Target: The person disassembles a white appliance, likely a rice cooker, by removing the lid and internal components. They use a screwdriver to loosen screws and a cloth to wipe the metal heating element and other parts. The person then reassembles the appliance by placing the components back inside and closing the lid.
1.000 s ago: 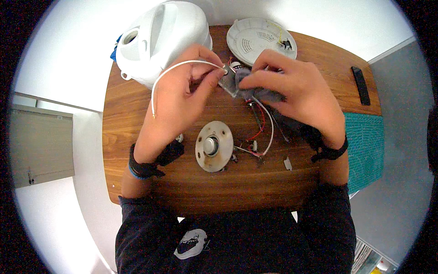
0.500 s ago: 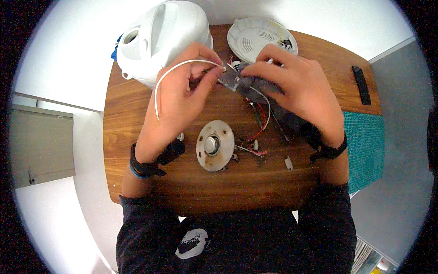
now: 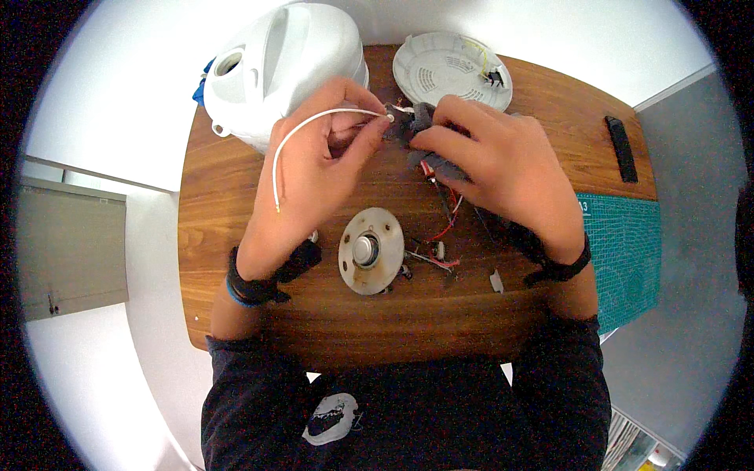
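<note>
Between thumb and fingers, my left hand [image 3: 314, 161] pinches a small part at the end of a white wire [image 3: 281, 153]. The wire arcs back over that hand, its free tip hanging by the wrist. Closed round a dark grey cloth [image 3: 440, 166], my right hand [image 3: 499, 157] presses it close to the left fingertips. What lies under the cloth is mostly hidden. Red and white wires [image 3: 452, 216] trail out below the right hand. Nearer to me, a round metal heating plate [image 3: 385, 268] with a silver centre lies on the table, thin wires at its right side.
A large white plastic housing [image 3: 302, 55] stands at the back left. Beside it lies a round white vented cover [image 3: 428, 71]. A black remote-like object [image 3: 621, 149] and a green cutting mat [image 3: 624, 259] are on the right. A small pale piece [image 3: 496, 281] lies near the front.
My right hand has shifted slightly left and brought the grey cloth up against the held part, covering the clear-looking piece seen before. The left hand keeps its pinch, moving barely.
</note>
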The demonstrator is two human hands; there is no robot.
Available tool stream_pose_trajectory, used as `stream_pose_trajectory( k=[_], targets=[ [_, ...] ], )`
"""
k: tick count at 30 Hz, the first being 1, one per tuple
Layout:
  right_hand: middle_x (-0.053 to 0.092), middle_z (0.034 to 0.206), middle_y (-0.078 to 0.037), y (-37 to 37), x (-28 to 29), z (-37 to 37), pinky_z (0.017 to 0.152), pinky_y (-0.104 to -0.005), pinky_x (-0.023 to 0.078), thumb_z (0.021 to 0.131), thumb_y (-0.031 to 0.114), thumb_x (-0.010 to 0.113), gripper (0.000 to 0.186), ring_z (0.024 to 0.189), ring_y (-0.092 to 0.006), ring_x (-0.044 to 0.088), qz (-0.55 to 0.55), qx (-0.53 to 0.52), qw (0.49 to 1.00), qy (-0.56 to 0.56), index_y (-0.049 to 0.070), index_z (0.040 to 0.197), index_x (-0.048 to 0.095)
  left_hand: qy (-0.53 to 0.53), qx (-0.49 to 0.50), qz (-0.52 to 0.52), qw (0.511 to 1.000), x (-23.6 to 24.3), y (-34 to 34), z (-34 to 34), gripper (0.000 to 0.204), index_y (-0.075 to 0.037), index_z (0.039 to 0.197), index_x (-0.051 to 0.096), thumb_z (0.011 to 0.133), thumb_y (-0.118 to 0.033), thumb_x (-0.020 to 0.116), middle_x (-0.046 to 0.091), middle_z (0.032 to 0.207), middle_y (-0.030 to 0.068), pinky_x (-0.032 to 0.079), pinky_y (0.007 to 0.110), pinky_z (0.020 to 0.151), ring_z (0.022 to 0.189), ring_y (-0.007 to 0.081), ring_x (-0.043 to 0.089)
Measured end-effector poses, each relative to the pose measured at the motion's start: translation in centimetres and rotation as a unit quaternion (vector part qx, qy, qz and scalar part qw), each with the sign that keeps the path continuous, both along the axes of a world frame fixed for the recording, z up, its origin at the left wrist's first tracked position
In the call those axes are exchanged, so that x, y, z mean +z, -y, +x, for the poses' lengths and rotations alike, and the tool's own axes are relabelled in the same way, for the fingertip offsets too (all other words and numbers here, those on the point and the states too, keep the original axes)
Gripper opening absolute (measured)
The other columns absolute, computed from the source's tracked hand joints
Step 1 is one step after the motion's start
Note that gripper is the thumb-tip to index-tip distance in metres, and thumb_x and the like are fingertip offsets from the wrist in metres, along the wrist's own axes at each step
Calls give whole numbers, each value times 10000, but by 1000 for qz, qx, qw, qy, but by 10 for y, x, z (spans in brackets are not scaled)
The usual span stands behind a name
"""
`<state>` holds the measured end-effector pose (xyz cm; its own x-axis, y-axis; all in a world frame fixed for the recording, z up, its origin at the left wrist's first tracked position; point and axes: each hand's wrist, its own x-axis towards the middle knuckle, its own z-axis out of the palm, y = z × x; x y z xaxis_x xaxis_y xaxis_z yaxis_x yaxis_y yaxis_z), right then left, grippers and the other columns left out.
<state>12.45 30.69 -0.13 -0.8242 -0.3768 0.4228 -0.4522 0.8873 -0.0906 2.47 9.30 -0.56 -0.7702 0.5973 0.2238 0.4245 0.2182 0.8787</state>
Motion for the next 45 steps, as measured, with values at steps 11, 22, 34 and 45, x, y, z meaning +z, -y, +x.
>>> stream_pose_trajectory(
  k=[11,22,34,45],
  targets=[
    [640,1064,-58,5,5,6,704,-417,591,803,148,766,344,948,-295,706,10,-21,1000,-2,146,1131,662,-49,9,44,998,-1,-1,4,105,-5,1044,659,978,-56,723,741,841,93,525,275,637,701,101,666],
    [649,1096,-118,-26,51,34,789,-501,568,847,197,762,322,963,-404,688,-40,5,996,78,140,1144,655,-84,-18,56,995,-2,0,-1,108,-13,1059,650,983,-54,716,736,873,100,557,276,697,783,107,689],
    [686,1038,-75,-9,24,30,772,-458,583,857,132,742,302,960,-354,708,-112,27,993,-8,145,1145,652,-105,-117,28,987,7,-8,20,116,-5,1061,646,965,-18,710,747,934,105,565,304,771,888,154,723],
    [656,1195,-122,-94,31,12,932,-448,546,826,2,709,464,1118,-370,643,50,-219,951,-212,145,1264,656,-151,-121,-71,978,20,8,19,96,-24,1033,653,961,-46,713,717,862,104,529,297,683,792,161,695]
  ],
)
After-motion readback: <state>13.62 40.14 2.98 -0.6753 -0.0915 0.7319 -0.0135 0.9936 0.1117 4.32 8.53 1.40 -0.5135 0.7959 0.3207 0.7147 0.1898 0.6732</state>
